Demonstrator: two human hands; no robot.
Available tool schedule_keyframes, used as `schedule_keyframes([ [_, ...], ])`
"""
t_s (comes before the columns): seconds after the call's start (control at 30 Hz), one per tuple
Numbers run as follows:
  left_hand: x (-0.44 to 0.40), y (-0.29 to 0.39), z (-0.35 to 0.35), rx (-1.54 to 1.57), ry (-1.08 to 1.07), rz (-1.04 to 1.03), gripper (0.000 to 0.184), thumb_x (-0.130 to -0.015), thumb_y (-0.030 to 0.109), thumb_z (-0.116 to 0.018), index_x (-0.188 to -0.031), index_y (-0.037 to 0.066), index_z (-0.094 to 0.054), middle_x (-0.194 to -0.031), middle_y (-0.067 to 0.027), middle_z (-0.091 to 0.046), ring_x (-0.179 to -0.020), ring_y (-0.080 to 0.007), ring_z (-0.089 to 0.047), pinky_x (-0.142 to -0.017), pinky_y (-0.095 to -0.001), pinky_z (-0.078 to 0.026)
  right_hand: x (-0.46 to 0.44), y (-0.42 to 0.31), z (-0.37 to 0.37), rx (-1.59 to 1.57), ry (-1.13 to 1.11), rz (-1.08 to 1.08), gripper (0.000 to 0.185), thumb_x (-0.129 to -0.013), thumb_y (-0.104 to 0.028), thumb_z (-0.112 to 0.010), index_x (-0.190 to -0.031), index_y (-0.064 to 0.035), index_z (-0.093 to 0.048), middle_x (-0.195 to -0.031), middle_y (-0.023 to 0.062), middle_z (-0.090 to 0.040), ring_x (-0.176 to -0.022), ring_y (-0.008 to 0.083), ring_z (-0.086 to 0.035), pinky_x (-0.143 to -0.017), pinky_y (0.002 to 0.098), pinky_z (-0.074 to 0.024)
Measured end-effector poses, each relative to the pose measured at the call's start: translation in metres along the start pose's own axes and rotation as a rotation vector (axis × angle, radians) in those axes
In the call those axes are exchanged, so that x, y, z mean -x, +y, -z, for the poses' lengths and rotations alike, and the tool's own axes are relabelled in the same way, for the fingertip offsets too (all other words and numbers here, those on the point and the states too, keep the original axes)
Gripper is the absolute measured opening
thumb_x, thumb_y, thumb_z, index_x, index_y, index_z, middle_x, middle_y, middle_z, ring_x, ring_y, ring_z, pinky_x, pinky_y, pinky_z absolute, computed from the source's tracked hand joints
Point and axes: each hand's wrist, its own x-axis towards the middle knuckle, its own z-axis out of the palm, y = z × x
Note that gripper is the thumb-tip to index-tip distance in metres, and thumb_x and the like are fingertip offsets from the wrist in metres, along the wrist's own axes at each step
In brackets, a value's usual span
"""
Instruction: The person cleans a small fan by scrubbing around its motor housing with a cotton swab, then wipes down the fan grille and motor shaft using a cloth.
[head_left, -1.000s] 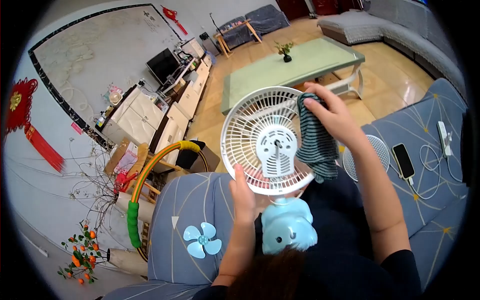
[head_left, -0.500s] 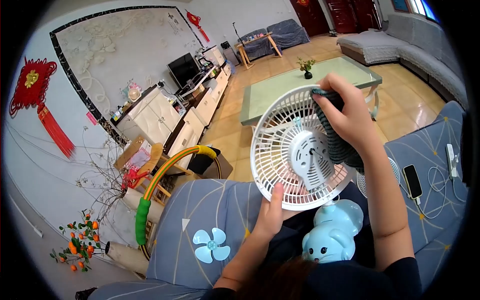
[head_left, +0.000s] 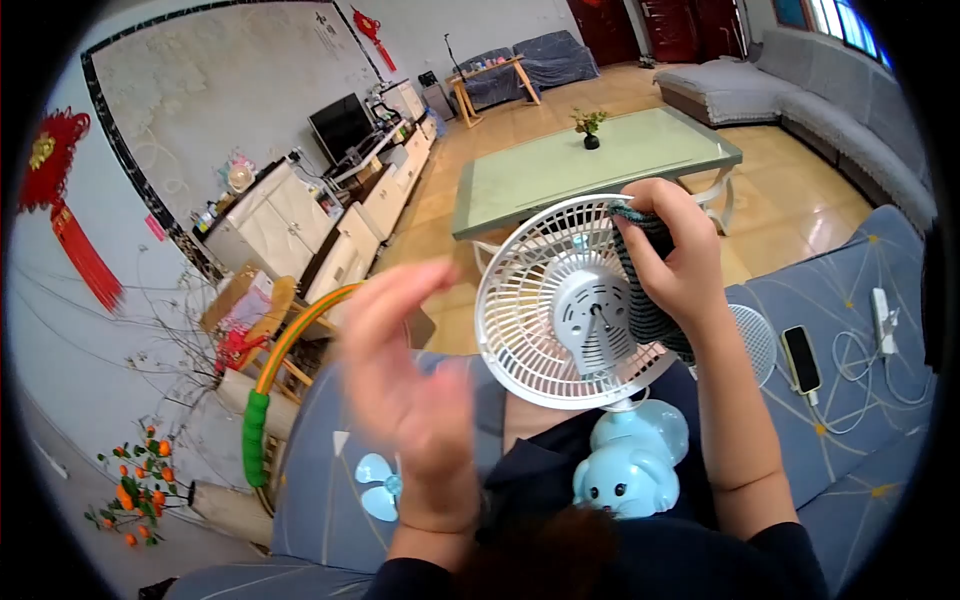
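A white fan cage (head_left: 520,345) without blades stands tilted on a light blue animal-shaped base (head_left: 625,475) in my lap. My right hand (head_left: 680,260) pinches a dark green striped cloth (head_left: 650,290) over the cage's upper right rim. Off the cage, to its left, my left hand (head_left: 410,370) is raised and blurred, its fingers apart and holding nothing. Partly hidden behind that hand, the light blue fan blades (head_left: 377,487) lie on the sofa. A round white grille (head_left: 752,345) rests on the sofa to the right, partly behind my right forearm.
On the sofa (head_left: 850,290) at right are a phone (head_left: 801,358), a white cable and a power strip (head_left: 884,320). A glass-topped table (head_left: 560,165) with a small plant stands ahead. At left are a hoop (head_left: 256,437) and an orange-fruited plant (head_left: 140,490).
My left hand has let go of the cage's lower left rim and moved left and up. The cage first turned and shifted right, then came back somewhat left. The cloth stays in my right hand.
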Motion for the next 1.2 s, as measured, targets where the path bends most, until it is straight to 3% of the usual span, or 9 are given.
schedule_keyframes([
  [0.03, -0.006, 0.021, 0.002, 0.095, 0.128, -0.149, 0.036, -0.092, 0.024, -0.057, -0.117, -0.002, -0.059, -0.103, -0.0116, -0.060, -0.095, -0.0235, -0.057, -0.088, -0.0356, -0.046, 0.000, 0.000, 0.001, 0.003, -0.006, 0.008, 0.015, -0.080, -0.002, -0.068, -0.091, -0.0006, -0.058, -0.086, 0.0146, -0.063, -0.080, 0.0346, -0.061, -0.072, 0.0373, -0.0495],
  [0.13, -0.014, 0.063, 0.021, 0.239, 0.232, -0.458, 0.039, -0.092, 0.035, -0.059, -0.115, 0.004, -0.057, -0.092, -0.0073, -0.051, -0.083, -0.0210, -0.048, -0.080, -0.0361, -0.039, 0.002, -0.001, 0.002, -0.005, 0.015, -0.021, 0.015, -0.079, 0.000, -0.068, -0.090, 0.0002, -0.058, -0.086, 0.0144, -0.063, -0.079, 0.0327, -0.062, -0.072, 0.0354, -0.0496],
  [0.27, -0.017, 0.089, 0.035, 0.480, 0.132, -0.608, 0.053, -0.089, 0.052, -0.069, -0.120, 0.017, -0.044, -0.099, 0.0002, -0.038, -0.082, -0.0171, -0.039, -0.074, -0.0320, -0.033, 0.007, 0.003, 0.005, -0.018, 0.022, -0.040, 0.014, -0.080, 0.001, -0.069, -0.089, 0.0009, -0.059, -0.087, 0.0141, -0.065, -0.078, 0.0299, -0.062, -0.073, 0.0340, -0.0497],
  [0.37, -0.006, 0.103, 0.084, 0.294, -0.098, -0.406, 0.040, -0.092, 0.045, -0.065, -0.111, 0.015, -0.048, -0.090, 0.0018, -0.040, -0.074, -0.0158, -0.038, -0.068, -0.0305, -0.033, 0.007, -0.003, 0.007, -0.023, 0.012, -0.023, 0.012, -0.082, 0.002, -0.068, -0.089, 0.0003, -0.060, -0.088, 0.0122, -0.066, -0.079, 0.0274, -0.062, -0.075, 0.0326, -0.0497],
  [0.47, -0.006, 0.104, 0.098, 0.251, -0.241, -0.407, 0.032, -0.093, 0.041, -0.064, -0.103, 0.015, -0.048, -0.081, 0.0037, -0.039, -0.066, -0.0132, -0.036, -0.060, -0.0278, -0.032, 0.005, -0.005, 0.008, -0.016, 0.002, 0.000, 0.011, -0.082, 0.003, -0.068, -0.089, 0.0011, -0.059, -0.088, 0.0123, -0.066, -0.079, 0.0250, -0.062, -0.075, 0.0316, -0.0495],
  [0.53, -0.003, 0.098, 0.086, 0.320, -0.069, -0.490, 0.031, -0.093, 0.041, -0.064, -0.101, 0.015, -0.048, -0.076, 0.0048, -0.038, -0.062, -0.0111, -0.036, -0.056, -0.0256, -0.032, 0.006, -0.004, 0.007, -0.025, 0.016, 0.008, 0.010, -0.082, 0.004, -0.067, -0.089, 0.0017, -0.059, -0.088, 0.0122, -0.067, -0.079, 0.0229, -0.062, -0.075, 0.0305, -0.0493],
  [0.63, 0.003, 0.098, 0.081, 0.345, 0.007, -0.499, 0.031, -0.093, 0.040, -0.063, -0.102, 0.014, -0.048, -0.078, 0.0038, -0.039, -0.064, -0.0118, -0.038, -0.058, -0.0260, -0.033, 0.005, -0.006, 0.006, -0.030, 0.017, 0.010, 0.009, -0.084, 0.004, -0.066, -0.088, 0.0025, -0.059, -0.089, 0.0118, -0.067, -0.080, 0.0199, -0.062, -0.076, 0.0290, -0.0488],
  [1.2, 0.014, 0.100, 0.079, 0.327, 0.048, -0.425, 0.029, -0.091, 0.031, -0.059, -0.108, 0.008, -0.052, -0.088, -0.0018, -0.047, -0.076, -0.0156, -0.046, -0.070, -0.0283, -0.038, 0.004, -0.008, 0.005, -0.065, 0.006, 0.014, 0.008, -0.086, 0.005, -0.066, -0.091, 0.0044, -0.061, -0.091, 0.0101, -0.069, -0.081, 0.0154, -0.062, -0.078, 0.0265, -0.0486],
])
